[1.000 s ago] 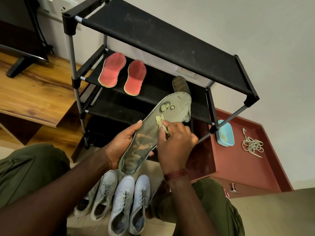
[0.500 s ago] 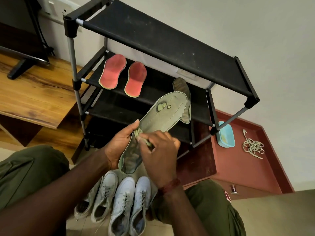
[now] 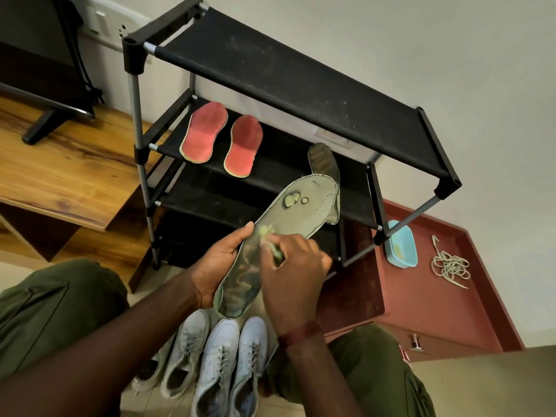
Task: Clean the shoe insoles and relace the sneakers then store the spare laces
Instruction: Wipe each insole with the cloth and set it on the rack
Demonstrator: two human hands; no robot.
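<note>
My left hand (image 3: 216, 260) grips a long grey-green insole (image 3: 301, 212) by its left edge, holding it slanted in front of the shoe rack. Its toe end is worn through in two spots, and its heel half looks dark. My right hand (image 3: 293, 275) pinches a small pale green cloth (image 3: 272, 245) against the middle of the insole. Two red insoles (image 3: 222, 139) lie on the rack's second shelf, and a second grey-green insole (image 3: 323, 159) lies behind the held one. Several pale sneakers (image 3: 216, 365) stand on the floor between my knees. A tangle of spare laces (image 3: 449, 266) rests on the red cabinet top.
The black shoe rack (image 3: 288, 76) stands right in front of me. A light blue tub (image 3: 401, 248) sits on the red cabinet (image 3: 421, 296) at the right. A wooden table (image 3: 60, 173) with a screen's foot is at the left. The wall is close behind.
My right hand with the cloth slid down the insole from near the toe toward the middle. The insole's heel half now shows darker. My left hand kept its hold.
</note>
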